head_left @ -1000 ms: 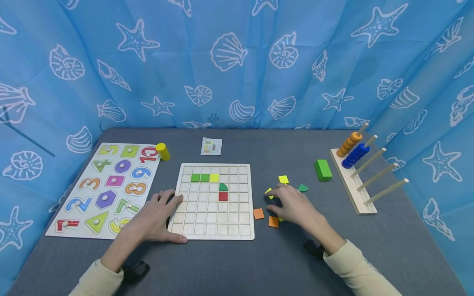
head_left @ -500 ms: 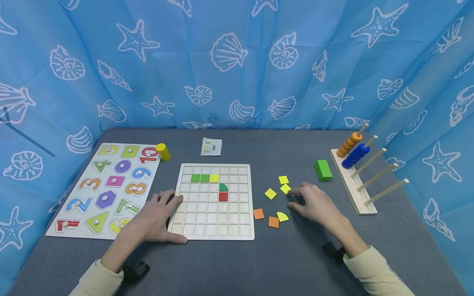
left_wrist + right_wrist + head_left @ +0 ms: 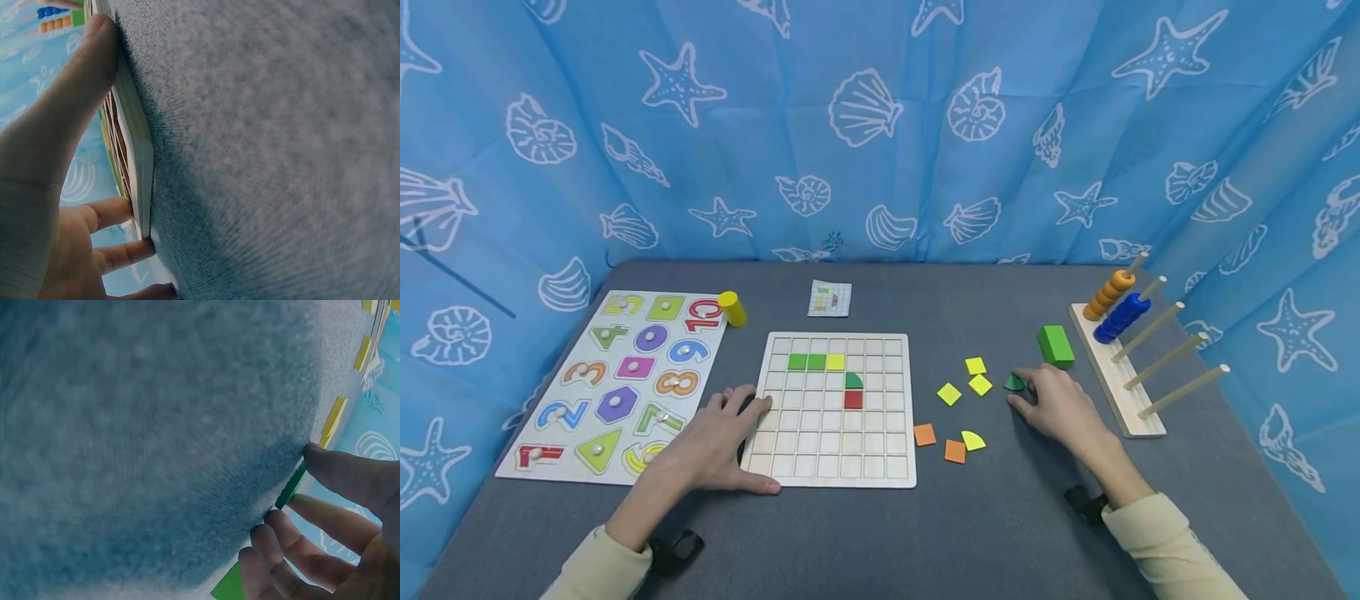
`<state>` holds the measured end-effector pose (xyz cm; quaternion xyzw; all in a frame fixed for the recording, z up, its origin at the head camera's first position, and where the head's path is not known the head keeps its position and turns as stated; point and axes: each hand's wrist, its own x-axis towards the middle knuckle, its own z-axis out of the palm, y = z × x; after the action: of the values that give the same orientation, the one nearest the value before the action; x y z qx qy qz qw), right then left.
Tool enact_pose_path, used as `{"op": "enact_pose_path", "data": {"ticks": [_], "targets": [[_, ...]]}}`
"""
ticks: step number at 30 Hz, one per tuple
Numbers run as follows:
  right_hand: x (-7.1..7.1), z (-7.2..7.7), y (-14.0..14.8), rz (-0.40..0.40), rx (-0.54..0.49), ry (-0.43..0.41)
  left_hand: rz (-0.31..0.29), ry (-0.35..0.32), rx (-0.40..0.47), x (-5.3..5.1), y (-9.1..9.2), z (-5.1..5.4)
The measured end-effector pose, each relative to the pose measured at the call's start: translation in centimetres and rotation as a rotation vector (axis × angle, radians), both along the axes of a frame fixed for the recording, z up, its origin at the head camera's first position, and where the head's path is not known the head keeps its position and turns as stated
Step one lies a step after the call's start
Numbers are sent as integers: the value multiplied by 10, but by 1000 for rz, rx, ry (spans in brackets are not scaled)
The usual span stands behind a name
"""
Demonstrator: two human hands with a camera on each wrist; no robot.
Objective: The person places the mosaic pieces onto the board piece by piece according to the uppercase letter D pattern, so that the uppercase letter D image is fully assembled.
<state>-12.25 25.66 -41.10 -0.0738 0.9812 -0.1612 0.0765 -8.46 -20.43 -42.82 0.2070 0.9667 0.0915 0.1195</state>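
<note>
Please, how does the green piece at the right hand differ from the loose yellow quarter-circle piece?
The green piece is dark; the yellow piece is bright. The right hand has the green piece between thumb and index finger, while no hand touches the yellow piece. The yellow piece lies nearer the person than the green piece. Both are off the grid board.

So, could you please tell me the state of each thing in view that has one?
Grid, partly filled, five pieces
Left hand, touching grid
Right hand, pinching dark green piece
Yellow squares, three loose, flat
Orange squares, two loose, flat
Yellow quarter, loose, flat
Rack, two pegs beaded, three bare
Cylinder, upright
Card, flat
Puzzle, flat, partly hidden
Green block, not held
</note>
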Motion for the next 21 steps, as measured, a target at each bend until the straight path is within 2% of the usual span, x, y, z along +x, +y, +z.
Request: {"op": "enact_pose_path", "data": {"ticks": [10,16,21], "targets": [[6,2,-5,76,-29,-26,1,6,-7,-1,-1,-1],[10,2,-12,79,-29,-53,4,4,-9,-1,0,-2],[13,0,-14,80,-36,-29,7,3,-6,0,0,-2]]}}
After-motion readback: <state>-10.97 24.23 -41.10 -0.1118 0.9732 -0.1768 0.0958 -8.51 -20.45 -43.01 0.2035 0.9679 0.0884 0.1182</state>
